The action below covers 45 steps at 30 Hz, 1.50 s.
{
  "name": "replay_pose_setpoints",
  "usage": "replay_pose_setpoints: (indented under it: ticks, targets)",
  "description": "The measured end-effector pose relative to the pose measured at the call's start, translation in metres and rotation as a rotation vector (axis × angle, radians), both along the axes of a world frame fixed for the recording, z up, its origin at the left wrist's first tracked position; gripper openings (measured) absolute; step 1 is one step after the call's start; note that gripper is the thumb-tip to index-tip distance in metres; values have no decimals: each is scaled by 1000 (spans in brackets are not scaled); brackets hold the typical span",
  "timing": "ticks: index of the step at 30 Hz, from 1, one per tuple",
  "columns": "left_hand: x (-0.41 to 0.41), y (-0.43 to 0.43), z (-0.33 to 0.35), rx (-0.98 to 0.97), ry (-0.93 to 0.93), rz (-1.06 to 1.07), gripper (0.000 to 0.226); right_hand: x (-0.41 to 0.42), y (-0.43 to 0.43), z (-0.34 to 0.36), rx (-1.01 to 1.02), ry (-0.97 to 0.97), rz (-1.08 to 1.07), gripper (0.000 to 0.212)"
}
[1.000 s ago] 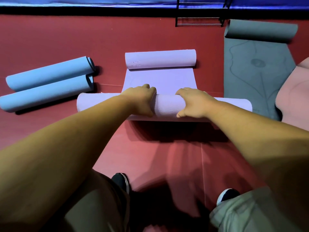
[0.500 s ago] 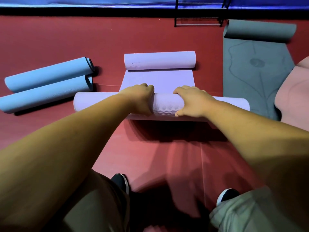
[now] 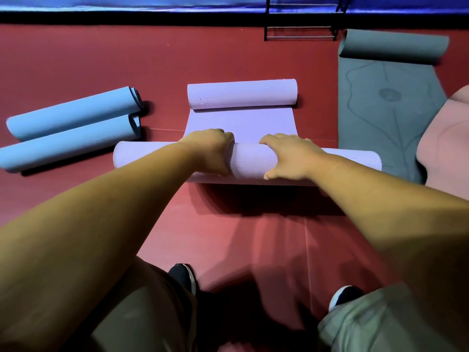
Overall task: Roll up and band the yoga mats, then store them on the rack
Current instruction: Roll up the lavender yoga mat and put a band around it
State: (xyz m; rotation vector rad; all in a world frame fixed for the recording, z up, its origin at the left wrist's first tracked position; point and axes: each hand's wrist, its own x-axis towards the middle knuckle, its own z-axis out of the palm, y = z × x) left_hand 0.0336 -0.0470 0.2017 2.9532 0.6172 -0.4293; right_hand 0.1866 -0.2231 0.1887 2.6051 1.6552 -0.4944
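Red floor [image 3: 76,59] was seen over the whole room, and at the far side it was closed by a blue padded wall [image 3: 127,2]. A black metal rack [image 3: 300,34] was placed against this wall, a little to the right. Only its lower bars were shown, so what it held could not be told.

In the middle of the floor the lilac mat [image 3: 241,123] was laid. Its near end was wound into a thick near roll [image 3: 251,160], its far end into a far roll [image 3: 242,94], and a short flat stretch was left between the two. The near roll was gripped at its middle by the left hand [image 3: 210,151] and the right hand [image 3: 289,156], set side by side and a little apart. The fingers [image 3: 223,135] were bent over the top toward the far side, and the thumbs were pressed on the near side.

To the left, two blue mats [image 3: 73,113], fully rolled, were laid slanted and touching along their length. To the right, a grey-green mat [image 3: 375,102] was spread flat, with its far end rolled up beside the rack. A pink mat [image 3: 446,148] was seen at the right edge, just against the grey-green one. At the bottom, two dark shoes [image 3: 184,276] and grey trousers [image 3: 380,323] were shown.
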Motion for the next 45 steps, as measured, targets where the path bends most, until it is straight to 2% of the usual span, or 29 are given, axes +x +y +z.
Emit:
replay_pose_setpoints:
  ticks: [5, 9, 11, 13, 16, 21, 26, 28, 32, 35, 37, 42, 45]
  targets:
    - [-5, -6, -9, 220, -21, -77, 84, 3, -1, 4, -1, 91, -30, 86]
    - [-1, -3, 0, 115, -46, -44, 55, 3, -2, 0, -19, 31, -11, 97]
    - [-1, -1, 6, 44, -19, -7, 51, 0, -1, -3, -29, -46, 3, 108]
    - [-3, 2, 7, 3, 9, 13, 59, -4, 0, -4, -25, -74, 9, 104]
    - [-6, 3, 1, 6, 2, 9, 69, -2, 1, -1, -23, 15, -14, 89]
    - [-10, -3, -9, 243, 16, -78, 88, -1, 0, 5, -28, 111, -48, 87]
    - [-6, 2, 0, 68, 13, -21, 63, -1, 0, -2, -59, -6, -8, 114]
    - [-8, 3, 2, 15, 35, 3, 66, -3, 0, -4, -48, -35, 8, 119]
    - [-9, 5, -7, -6, 69, 33, 75, -2, 0, -3, -10, 58, -17, 98]
    - [-13, 0, -11, 114, 88, -24, 88, -1, -1, 3, 14, 96, -50, 81]
    - [-14, -4, -13, 197, 88, -65, 97, -1, -1, 4, 3, 115, -66, 80]
    - [-8, 0, -2, 54, 33, -18, 56, -1, -1, 0, -61, 62, -35, 104]
    - [-8, 4, 1, -19, 68, 17, 49, -3, -2, -3, -90, -17, 4, 116]
